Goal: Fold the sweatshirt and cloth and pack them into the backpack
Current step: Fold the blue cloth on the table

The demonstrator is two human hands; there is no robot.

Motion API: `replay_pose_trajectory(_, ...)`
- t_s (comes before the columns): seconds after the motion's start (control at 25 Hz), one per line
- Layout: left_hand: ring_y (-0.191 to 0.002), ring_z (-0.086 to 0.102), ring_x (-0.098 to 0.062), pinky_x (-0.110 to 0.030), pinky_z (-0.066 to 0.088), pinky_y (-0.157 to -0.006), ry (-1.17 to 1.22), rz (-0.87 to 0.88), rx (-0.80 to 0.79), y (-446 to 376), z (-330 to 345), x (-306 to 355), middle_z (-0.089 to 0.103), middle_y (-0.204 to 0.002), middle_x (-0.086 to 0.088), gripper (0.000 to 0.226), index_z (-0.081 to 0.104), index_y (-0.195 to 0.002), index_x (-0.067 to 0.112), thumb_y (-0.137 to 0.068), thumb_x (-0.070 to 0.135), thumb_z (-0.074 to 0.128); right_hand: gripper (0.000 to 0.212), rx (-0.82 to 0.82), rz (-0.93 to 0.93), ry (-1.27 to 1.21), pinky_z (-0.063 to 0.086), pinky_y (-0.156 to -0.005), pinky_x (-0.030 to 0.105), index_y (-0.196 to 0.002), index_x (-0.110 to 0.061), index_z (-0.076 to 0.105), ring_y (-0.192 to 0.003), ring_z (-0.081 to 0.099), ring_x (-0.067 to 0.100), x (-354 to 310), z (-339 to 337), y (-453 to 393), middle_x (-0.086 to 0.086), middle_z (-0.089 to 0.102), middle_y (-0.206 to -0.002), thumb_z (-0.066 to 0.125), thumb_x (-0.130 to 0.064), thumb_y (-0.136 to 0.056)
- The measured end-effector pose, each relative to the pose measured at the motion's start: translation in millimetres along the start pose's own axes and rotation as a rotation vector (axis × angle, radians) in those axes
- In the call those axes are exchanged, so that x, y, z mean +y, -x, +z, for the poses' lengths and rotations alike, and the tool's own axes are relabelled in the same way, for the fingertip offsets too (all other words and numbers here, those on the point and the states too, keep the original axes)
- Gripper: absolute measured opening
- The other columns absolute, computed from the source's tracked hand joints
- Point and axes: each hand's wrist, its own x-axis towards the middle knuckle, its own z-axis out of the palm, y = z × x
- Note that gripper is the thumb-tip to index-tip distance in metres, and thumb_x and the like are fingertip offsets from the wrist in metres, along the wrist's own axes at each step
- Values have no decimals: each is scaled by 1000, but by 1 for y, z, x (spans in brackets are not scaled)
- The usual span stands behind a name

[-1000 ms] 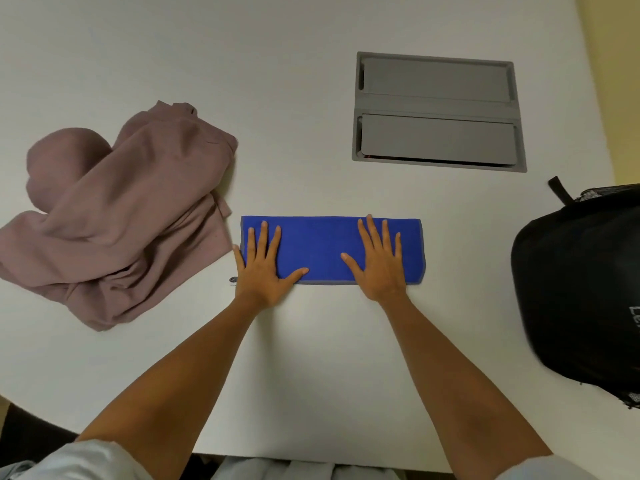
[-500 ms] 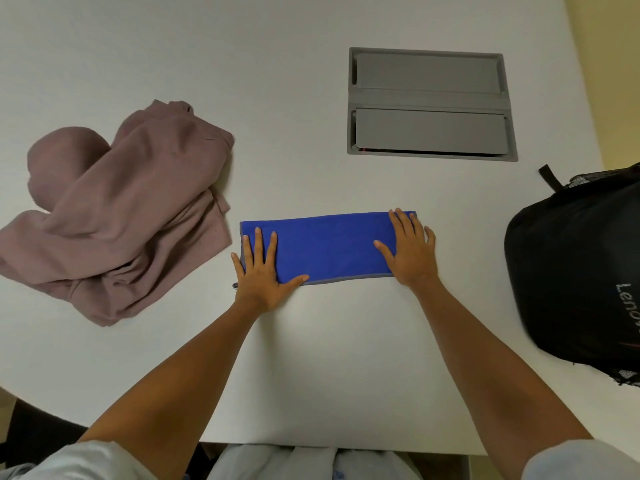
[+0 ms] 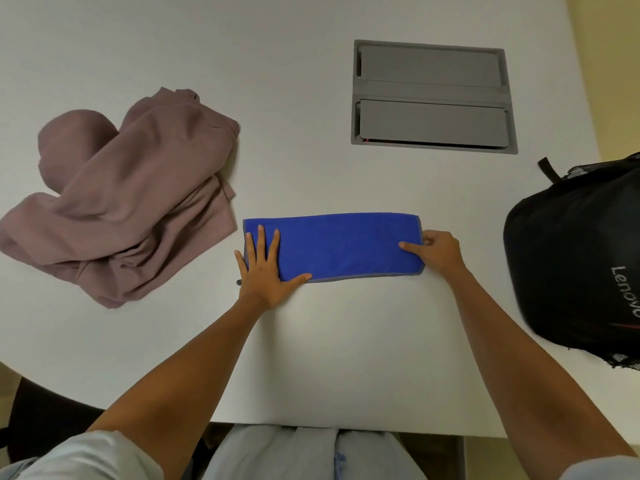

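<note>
A blue cloth (image 3: 341, 245) with a grey hem lies folded into a long strip on the white table (image 3: 311, 358). My left hand (image 3: 265, 270) presses flat on the strip's left end, fingers spread. My right hand (image 3: 438, 251) pinches the strip's right end, thumb on top and fingers curled at the edge. A mauve sweatshirt (image 3: 128, 195) lies crumpled in a heap to the left, just apart from the cloth. A black backpack (image 3: 578, 265) rests on its side at the right edge of the table.
A grey recessed cable hatch (image 3: 433, 97) with two flaps sits in the table beyond the cloth. The table's near edge runs just in front of my lap. A yellow wall shows at the far right.
My right hand has slid from the middle of the cloth to its right end and gone from flat to pinching it. The left hand has stayed pressed on the left end.
</note>
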Motion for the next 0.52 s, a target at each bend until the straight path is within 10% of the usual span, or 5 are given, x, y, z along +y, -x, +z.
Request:
replay_pose_trajectory(0.36,-154,-14,-24,-47,-17,-118,77,98,89,13,-7,15,-5,-168,-2,102,13,-159,19,-82,80,43,32,151,-135,-311,46,-66,1,-123,-4,59,-90,61,10,-23,36,64,1,64,-109,68,-9,-92)
replay_pose_trajectory(0.52,-147,31,-19,-33,30,-118,718,38,35,16,-33,62,37,-156,2,63,46,-145,17,-93,47,65,23,83,-257,-256,43,-55,5,-101,-12,55,-67,57,3,-79,61,80,-2,58,-81,73,-9,-87)
